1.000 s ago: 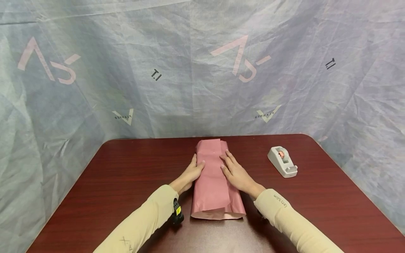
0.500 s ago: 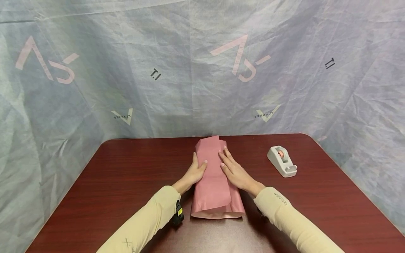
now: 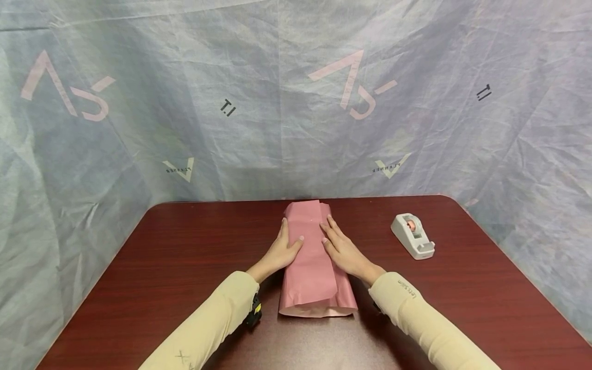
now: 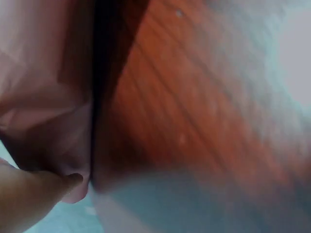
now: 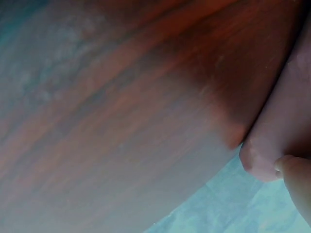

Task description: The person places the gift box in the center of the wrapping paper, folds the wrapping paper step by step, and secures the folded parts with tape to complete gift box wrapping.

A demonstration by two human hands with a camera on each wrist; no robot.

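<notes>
A package in pink wrapping paper (image 3: 311, 262) lies lengthwise on the table, one paper edge lapping over its top. The near end is an unfolded paper mouth showing a paler inside. My left hand (image 3: 277, 253) rests along its left side, thumb on top of the paper and fingers straight down the side. On the opposite side my right hand (image 3: 346, 252) lies with extended fingers against the right edge. In the left wrist view a finger (image 4: 39, 194) touches the pink paper (image 4: 43, 87). A fingertip (image 5: 294, 170) also meets the paper in the right wrist view.
A white tape dispenser (image 3: 413, 237) with a roll in it stands on the right of the dark red wooden table (image 3: 199, 241). Behind the table hangs a grey printed cloth (image 3: 259, 144). A black device (image 3: 253, 311) sits at my left wrist.
The upper paper flap tilts and lifts slightly at the far end, then settles lower. My left thumb has slid a little farther onto the paper; the right hand shifts slightly left.
</notes>
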